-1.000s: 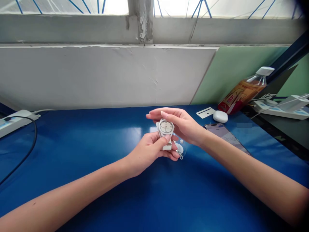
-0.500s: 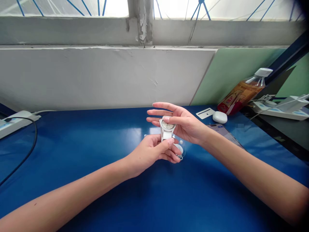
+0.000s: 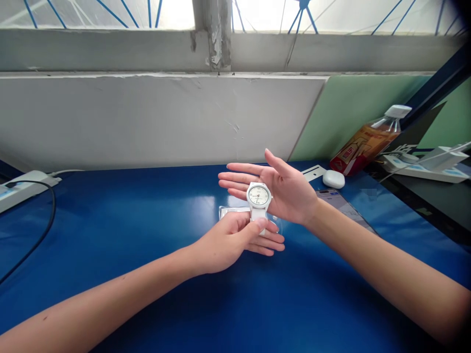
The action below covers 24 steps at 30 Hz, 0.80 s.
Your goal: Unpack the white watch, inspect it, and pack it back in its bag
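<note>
A white wristwatch (image 3: 258,195) with a round pale dial faces up above the blue desk. My left hand (image 3: 235,238) pinches its lower strap between thumb and fingers. Just behind the watch, my right hand (image 3: 281,189) is open, palm up, fingers stretched to the left and thumb raised. The dial lies over the right palm and fingers; whether it rests on them I cannot tell. A clear packet (image 3: 227,211) with something white in it lies on the desk, partly hidden by both hands.
At the right lie a phone (image 3: 344,208), a white earbud case (image 3: 333,179) and a white card (image 3: 313,172). A bottle (image 3: 366,142) leans behind them. Power strips stand at the right (image 3: 423,166) and left (image 3: 27,189), the left one with a black cable (image 3: 51,215).
My right hand has let go of the watch: its thumb has lifted off the dial and the palm has opened upward. My left hand still holds the strap, slightly lower.
</note>
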Tool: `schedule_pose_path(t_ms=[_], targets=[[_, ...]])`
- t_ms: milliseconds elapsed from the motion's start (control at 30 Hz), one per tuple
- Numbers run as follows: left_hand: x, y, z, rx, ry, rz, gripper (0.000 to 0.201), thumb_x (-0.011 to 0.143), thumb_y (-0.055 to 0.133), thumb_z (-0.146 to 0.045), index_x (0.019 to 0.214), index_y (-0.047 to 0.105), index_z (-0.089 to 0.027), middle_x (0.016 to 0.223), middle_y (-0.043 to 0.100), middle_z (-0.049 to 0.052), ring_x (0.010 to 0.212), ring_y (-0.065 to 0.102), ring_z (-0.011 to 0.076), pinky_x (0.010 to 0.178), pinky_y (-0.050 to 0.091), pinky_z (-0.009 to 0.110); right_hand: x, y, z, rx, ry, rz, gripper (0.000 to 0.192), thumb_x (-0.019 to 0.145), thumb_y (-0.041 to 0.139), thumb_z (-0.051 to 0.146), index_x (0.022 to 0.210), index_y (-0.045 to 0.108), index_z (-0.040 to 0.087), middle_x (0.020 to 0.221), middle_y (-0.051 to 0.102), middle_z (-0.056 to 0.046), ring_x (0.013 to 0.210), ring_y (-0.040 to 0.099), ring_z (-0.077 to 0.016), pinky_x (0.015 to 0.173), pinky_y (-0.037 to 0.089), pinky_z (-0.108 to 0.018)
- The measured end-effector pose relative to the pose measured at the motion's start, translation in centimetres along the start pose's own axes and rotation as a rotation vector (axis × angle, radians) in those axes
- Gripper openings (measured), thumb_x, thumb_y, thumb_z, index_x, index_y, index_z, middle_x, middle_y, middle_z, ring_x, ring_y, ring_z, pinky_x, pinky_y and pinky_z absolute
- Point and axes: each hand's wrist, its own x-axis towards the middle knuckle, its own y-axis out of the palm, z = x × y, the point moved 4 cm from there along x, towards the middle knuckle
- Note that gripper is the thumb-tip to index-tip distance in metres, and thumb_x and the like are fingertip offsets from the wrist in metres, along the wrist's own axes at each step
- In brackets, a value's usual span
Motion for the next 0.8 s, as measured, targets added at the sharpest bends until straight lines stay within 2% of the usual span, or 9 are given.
schedule_pose_path(t_ms=[167,433,600,800], targets=[[0.2,-0.1,0.0,-0.001,-0.017,0.014,0.043,0.095,0.053,-0.044,0.109,0.063,-0.004,0.111,0.068,0.024,0.101,0.069,0.0304,0.093,0.053,0.045,0.0,-0.2,-0.2,0.002,0.054,-0.042,0.061,0.095,0.032,0.056,0.123,0.054,0.007,0.136,0.055,-0.021,0.114,0.063,-0.0285,0.102,0.045,-0.043],[0.3,-0.5,0.3,-0.038,-0.087,-0.052,0.041,0.097,0.05,-0.044,0.103,0.064,-0.006,0.102,0.072,0.022,0.093,0.072,0.0283,0.089,0.055,0.043,-0.4,0.1,0.7,-0.044,0.022,0.05,0.064,0.095,0.025,0.059,0.121,0.058,0.011,0.124,0.065,-0.017,0.117,0.061,-0.0272,0.106,0.041,-0.043],[0.2,-0.4,0.2,-0.043,-0.115,-0.084,0.042,0.097,0.048,-0.044,0.102,0.064,-0.005,0.1,0.072,0.022,0.091,0.072,0.028,0.088,0.056,0.043,-0.5,0.2,0.8,-0.067,0.031,0.06,0.062,0.094,0.026,0.061,0.12,0.06,0.015,0.124,0.066,-0.014,0.113,0.063,-0.0292,0.103,0.042,-0.048],[0.2,-0.2,0.2,-0.091,-0.127,-0.041,0.043,0.097,0.049,-0.044,0.105,0.064,-0.005,0.106,0.07,0.022,0.098,0.07,0.0292,0.092,0.053,0.045,0.0,-0.4,0.1,-0.124,0.041,-0.052,0.05,0.097,0.032,0.05,0.111,0.065,0.015,0.112,0.071,-0.013,0.102,0.068,-0.0259,0.097,0.048,-0.043]])
